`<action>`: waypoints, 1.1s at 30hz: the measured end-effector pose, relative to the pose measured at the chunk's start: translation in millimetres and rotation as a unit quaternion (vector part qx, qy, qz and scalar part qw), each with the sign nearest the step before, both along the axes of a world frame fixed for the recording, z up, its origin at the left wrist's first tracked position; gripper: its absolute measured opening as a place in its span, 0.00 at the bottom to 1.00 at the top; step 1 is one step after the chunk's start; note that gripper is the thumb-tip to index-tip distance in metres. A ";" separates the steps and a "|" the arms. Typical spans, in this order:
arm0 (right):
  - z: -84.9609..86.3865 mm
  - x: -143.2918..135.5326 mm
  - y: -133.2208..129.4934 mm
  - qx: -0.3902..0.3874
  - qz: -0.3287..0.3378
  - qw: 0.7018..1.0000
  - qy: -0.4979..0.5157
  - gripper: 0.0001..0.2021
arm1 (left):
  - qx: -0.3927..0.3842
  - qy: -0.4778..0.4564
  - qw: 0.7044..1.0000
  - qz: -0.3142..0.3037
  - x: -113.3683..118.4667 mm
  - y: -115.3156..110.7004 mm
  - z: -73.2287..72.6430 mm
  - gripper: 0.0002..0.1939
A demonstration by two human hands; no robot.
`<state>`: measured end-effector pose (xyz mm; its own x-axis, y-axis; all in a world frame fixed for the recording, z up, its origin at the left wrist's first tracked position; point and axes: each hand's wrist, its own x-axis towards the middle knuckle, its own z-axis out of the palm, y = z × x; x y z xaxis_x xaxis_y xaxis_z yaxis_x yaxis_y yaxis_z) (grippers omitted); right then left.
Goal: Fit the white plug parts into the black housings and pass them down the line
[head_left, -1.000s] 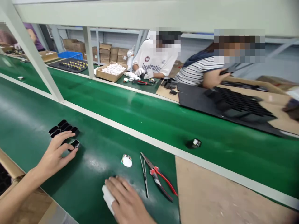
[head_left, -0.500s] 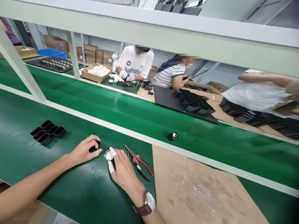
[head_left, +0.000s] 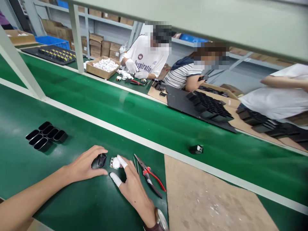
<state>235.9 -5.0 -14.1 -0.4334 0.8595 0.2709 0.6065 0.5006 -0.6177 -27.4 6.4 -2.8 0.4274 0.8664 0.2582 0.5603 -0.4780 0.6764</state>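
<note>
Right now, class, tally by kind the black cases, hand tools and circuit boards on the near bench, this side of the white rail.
Black oval cases: 8
Long-nose pliers: 1
Tweezers: 1
Circuit board: 1
Total: 11

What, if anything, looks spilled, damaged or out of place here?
The board beside the pliers looks worn, with pale marks and smudges. One black case sits alone on the green strip, apart from the group at left; that may be normal. No spill shows.
</note>
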 end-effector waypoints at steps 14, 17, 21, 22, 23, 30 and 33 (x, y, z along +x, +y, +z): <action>-13.0 -2.0 -18.8 0.074 -0.027 0.996 -0.048 0.23 | -0.088 0.012 0.996 0.007 -0.7 -3.5 -1.7 0.40; -9.8 -0.4 -18.7 0.088 -0.018 0.995 -0.039 0.26 | -0.097 0.017 0.995 0.003 0.6 -3.6 -1.0 0.41; -5.2 -0.1 -17.3 0.099 -0.026 0.994 -0.039 0.26 | -0.129 0.026 0.991 -0.016 -1.8 -1.0 5.9 0.49; -4.8 -0.6 -17.1 0.103 -0.024 0.994 -0.040 0.26 | -0.139 0.029 0.990 -0.023 -3.0 0.2 8.0 0.51; -4.7 -1.3 -17.0 0.107 -0.023 0.993 -0.039 0.25 | -0.146 0.031 0.988 -0.029 -4.2 1.5 10.0 0.52; 11.4 -5.1 -19.9 0.148 -0.037 0.988 0.008 0.25 | -0.107 0.021 0.994 -0.027 -3.7 1.1 9.9 0.42; 24.4 -2.2 -24.8 0.165 -0.033 0.985 0.044 0.29 | -0.064 0.000 0.997 -0.037 4.6 -4.9 7.1 0.39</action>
<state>233.7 -29.8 10.4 -0.3417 0.7440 0.5741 0.5968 0.6437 -0.4790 -22.8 1.5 4.3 0.4912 0.8585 0.1474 0.5264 -0.4273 0.7350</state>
